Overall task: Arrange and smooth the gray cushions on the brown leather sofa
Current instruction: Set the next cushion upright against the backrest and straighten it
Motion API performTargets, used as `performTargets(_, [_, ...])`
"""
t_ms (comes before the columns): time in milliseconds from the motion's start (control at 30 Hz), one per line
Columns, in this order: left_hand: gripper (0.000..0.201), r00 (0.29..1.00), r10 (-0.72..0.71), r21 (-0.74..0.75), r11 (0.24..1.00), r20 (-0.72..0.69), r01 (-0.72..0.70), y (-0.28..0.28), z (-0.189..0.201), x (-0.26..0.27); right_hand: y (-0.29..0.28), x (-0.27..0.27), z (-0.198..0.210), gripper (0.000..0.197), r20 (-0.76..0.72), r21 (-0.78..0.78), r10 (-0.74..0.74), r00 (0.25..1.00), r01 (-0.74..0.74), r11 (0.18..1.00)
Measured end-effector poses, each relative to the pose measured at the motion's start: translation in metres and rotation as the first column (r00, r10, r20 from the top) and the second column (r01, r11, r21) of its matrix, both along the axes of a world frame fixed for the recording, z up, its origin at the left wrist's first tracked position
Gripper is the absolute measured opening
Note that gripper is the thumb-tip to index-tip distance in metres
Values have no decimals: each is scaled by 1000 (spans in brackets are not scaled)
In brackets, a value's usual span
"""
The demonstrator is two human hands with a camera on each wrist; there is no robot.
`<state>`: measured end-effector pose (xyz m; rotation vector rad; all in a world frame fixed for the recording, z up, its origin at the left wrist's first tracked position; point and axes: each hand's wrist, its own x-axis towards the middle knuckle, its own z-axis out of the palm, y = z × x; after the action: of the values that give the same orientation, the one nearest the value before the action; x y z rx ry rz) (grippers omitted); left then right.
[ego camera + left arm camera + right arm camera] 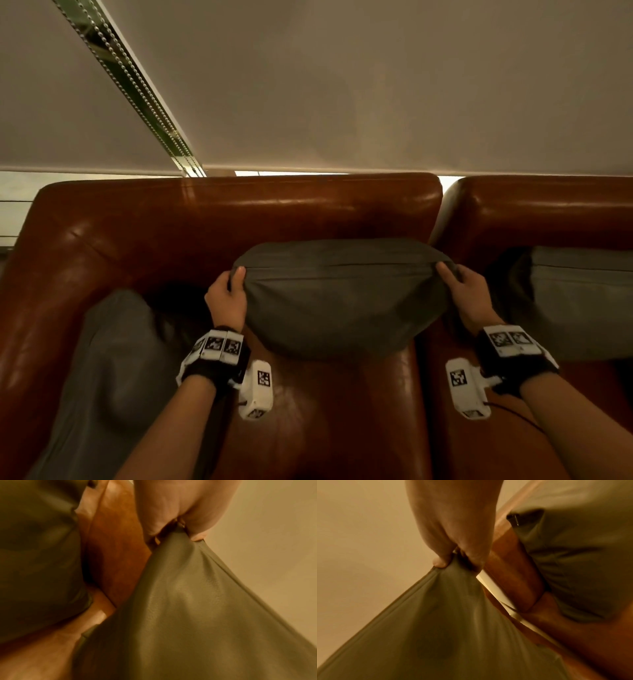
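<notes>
Two hands (346,298) on taut gray cushion (342,301)

Left hand (180,507) pinches gray cushion (197,615) corner; brown sofa (116,555) beside.

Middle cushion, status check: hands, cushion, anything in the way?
Left hand and right hand each pinch a top corner. Middle cushion upright against sofa back. Side cushions apart, nothing blocking.
</notes>
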<state>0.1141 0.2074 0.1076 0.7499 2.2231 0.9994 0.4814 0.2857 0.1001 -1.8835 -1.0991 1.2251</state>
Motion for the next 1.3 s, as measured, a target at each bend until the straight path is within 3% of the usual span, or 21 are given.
performTargets(100, [38, 1000, -9, -109, 994, 14, 10, 1, -10, 0, -2, -5, -14, 28, 90, -51, -16, 996, 21, 998])
performTargets(200, [51, 995, -5, -48, 999, 102, 10, -5, -17, 3, -22, -6, -16, 56, 127, 5, -109, 986, 110, 994])
performTargets(267, [78, 996, -75, 48, 996, 52, 73, -26, -23, 7, -54, -8, -14, 70, 393, 167, -42, 919, -26, 986])
performTargets(300, [89, 977, -177, 40, 982, -117, 183, -42, -27, 11, -74, -10, -16, 77, 572, 201, 63, 818, -214, 956])
performTargets(333, [97, 873, -338, -33, 937, -351, 349, -60, -34, 16, -94, -13, -20, 87, 719, 162, 199, 665, -439, 884])
performTargets(367, [104, 677, -527, -177, 837, -515, 517, -76, -42, 21, -111, -16, -26, 101, 819, 49, 331, 469, -632, 774])
performTargets(400, [114, 436, -682, -349, 700, -587, 624, -89, -50, 27, -121, -20, -35, 116, 852, -104, 453, 262, -763, 638])
performTargets(433, [125, 246, -770, -477, 576, -589, 664, -95, -60, 30, -125, -23, -45, 129, 831, -254, 548, 91, -815, 520])
performTargets(467, [134, 159, -818, -544, 500, -553, 674, -94, -68, 33, -121, -27, -51, 137, 796, -362, 605, -18, -815, 452])
performTargets(500, [139, 161, -827, -567, 497, -538, 658, -86, -72, 35, -113, -31, -56, 143, 775, -420, 628, -69, -799, 430])
performTargets(533, [140, 195, -815, -578, 535, -545, 616, -75, -75, 35, -103, -35, -59, 147, 773, -439, 628, -88, -788, 431])
performTargets(633, [140, 276, -767, -583, 626, -579, 517, -34, -77, 34, -69, -46, -66, 149, 813, -390, 580, -51, -787, 478])
performTargets(767, [144, 199, -750, -586, 629, -631, 511, 8, -82, 20, -25, -51, -67, 154, 869, -330, 491, -59, -809, 487])
performTargets(900, [143, 159, -750, -571, 606, -642, 554, 9, -85, 17, -20, -49, -67, 156, 858, -360, 505, -93, -809, 464])
performTargets(1033, [137, 156, -732, -541, 613, -663, 576, -18, -83, 15, -58, -48, -66, 139, 869, -279, 494, -8, -834, 476])
performTargets(1067, [138, 175, -735, -542, 618, -655, 569, -25, -80, 18, -71, -52, -66, 131, 885, -235, 464, -18, -879, 415])
performTargets(1133, [141, 193, -754, -545, 603, -628, 582, -38, -76, 35, -95, -65, -73, 107, 922, -160, 376, -93, -976, 150])
performTargets(1167, [141, 154, -769, -555, 568, -620, 608, -45, -77, 48, -97, -74, -76, 98, 929, -162, 343, -137, -986, 45])
performTargets(1200, [137, 106, -781, -561, 528, -615, 637, -49, -78, 61, -93, -85, -78, 93, 930, -176, 329, -165, -984, 1])
performTargets(1233, [131, 88, -787, -560, 507, -610, 656, -52, -81, 72, -84, -95, -80, 87, 930, -174, 332, -157, -984, 24])
performTargets(1300, [118, 151, -798, -556, 527, -583, 643, -48, -88, 77, -65, -111, -82, 74, 914, -180, 389, -114, -974, 137])
